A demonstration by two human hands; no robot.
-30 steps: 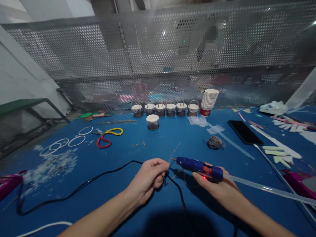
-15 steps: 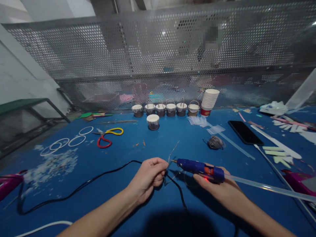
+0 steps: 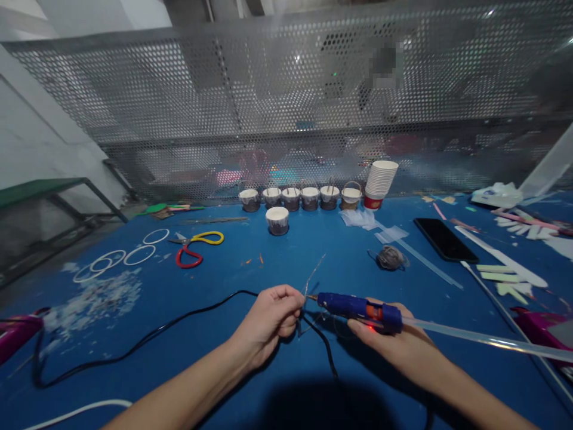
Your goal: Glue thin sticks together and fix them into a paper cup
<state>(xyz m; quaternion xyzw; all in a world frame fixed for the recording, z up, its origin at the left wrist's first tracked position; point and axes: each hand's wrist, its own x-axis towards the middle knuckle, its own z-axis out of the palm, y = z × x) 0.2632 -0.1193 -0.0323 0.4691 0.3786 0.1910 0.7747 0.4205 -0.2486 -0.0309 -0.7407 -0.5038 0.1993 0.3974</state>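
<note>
Between thumb and fingertips, my left hand [image 3: 275, 313] pinches a thin wire [image 3: 315, 270] that slants up and away to the right; grey strands hang below the fingers. My right hand [image 3: 394, 334] is wrapped round a blue hot glue gun [image 3: 353, 307] with a red light glowing on it. The gun's metal nozzle is at the wire, just right of my left fingertips; whether it touches I cannot tell. A clear glue stick [image 3: 483, 338] sticks out of the gun's back. Beyond my hands stands a small white-and-grey cup [image 3: 277, 221].
Several similar cups [image 3: 310, 199] line the back beside stacked paper cups [image 3: 382, 182]. Scissors [image 3: 197, 245] and white rings [image 3: 139, 255] lie left. Right are grey yarn [image 3: 390, 258], a phone [image 3: 444, 240] and plastic strips. A black cord [image 3: 152, 335] crosses the blue table.
My right hand has shifted the glue gun slightly left, bringing its nozzle closer to the wire and my left fingertips. My left hand stays in place.
</note>
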